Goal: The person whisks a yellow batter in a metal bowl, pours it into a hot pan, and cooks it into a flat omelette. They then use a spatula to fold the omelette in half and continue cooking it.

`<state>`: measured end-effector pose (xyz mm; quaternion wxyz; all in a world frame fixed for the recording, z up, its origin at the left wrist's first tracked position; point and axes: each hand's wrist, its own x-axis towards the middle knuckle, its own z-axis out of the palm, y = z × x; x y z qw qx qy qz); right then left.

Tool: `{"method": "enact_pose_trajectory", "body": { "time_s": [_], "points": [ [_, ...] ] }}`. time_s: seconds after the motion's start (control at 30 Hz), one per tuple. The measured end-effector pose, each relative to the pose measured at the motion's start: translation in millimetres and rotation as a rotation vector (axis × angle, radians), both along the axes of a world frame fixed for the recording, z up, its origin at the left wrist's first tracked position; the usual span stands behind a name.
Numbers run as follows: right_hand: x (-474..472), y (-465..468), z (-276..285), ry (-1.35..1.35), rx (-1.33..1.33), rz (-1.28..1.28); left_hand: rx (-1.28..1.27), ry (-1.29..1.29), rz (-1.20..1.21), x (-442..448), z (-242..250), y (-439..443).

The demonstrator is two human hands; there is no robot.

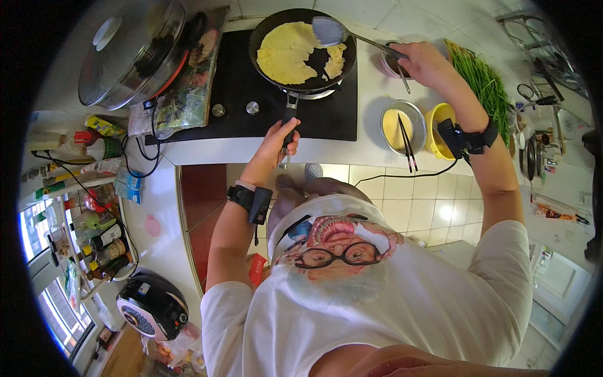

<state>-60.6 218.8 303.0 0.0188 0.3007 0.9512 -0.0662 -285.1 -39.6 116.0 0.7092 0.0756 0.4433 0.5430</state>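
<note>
My left hand [278,141] grips the black handle of a frying pan [325,85], which sits over the burner of a black cooktop [235,70]. A thin yellow egg sheet [285,52] covers much of the pan, torn on its right side, with a smaller broken piece beside the gap. In my right hand [421,61] is the handle of a spatula [330,30]. Its grey blade is over the upper right of the egg, partly hiding it; whether it touches cannot be told. Below my right hand, a metal bowl [421,118] holds yellow liquid [393,125] and dark chopsticks [406,141].
A yellow bowl [435,143] stands right of the metal bowl. A small bowl with a spoon [404,80] lies partly under my right hand. Green stalks [480,85] line the right side. A large lidded pan [132,56] is at the left, bottles [110,235] and a black appliance [153,301] lower down.
</note>
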Motion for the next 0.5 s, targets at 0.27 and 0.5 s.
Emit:
{"method": "enact_pose_trajectory", "body": {
  "time_s": [0.27, 0.5],
  "points": [
    [-19.9, -18.1, 11.2, -0.324, 0.312, 0.074, 0.023, -0.008, 0.006, -0.8, -4.4, 0.1],
    [-22.3, -17.8, 14.0, -0.266, 0.141, 0.120, 0.037, 0.004, 0.011, -0.4, -5.7, -0.8]
  ]
}}
